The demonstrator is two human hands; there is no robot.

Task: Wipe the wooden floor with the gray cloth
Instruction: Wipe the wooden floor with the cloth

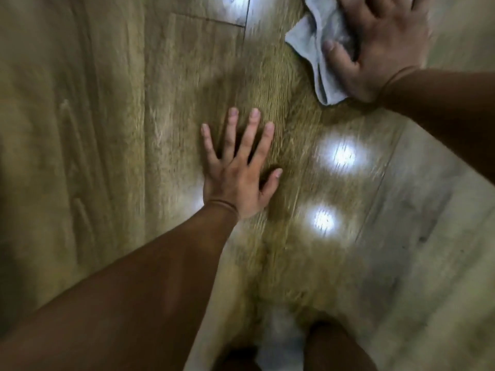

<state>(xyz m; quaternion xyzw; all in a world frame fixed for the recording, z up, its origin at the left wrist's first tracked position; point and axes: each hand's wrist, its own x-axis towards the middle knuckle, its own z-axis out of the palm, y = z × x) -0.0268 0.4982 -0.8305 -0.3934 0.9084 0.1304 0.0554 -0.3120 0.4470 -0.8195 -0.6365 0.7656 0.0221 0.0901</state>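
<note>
Two dark, blurred shapes at the bottom edge, likely knees (340,346), too soft to tell more; a pale patch between them

Left forearm in a tight brown sleeve (128,285) running up from the lower left corner, cuff ending at the wrist

Left hand (237,180) flat on the wooden floor (107,129), palm down, fingers (253,135) spread wide and apart, thumb out to the side; holding nothing

Right hand (385,46) at the upper right, palm down on the gray cloth (318,49), fingers splayed over the fabric, pressing it against the boards rather than pinching it; fingertips cut off by the top edge, thumb pointing toward the cloth's middle

Right sleeve (450,103) entering from the right edge, same brown colour

Cloth crumpled, lying on the floor well apart from the left hand, up and to the right of it; loose folds sticking out left of and below the palm, one corner touching the boards just beside the right wrist, upper part running out of view

Three bright round glares (344,156) on the planks, two between the hands and the knees, one at the top edge; plank seams running roughly away from the camera; whole view smeared by motion blur
</note>
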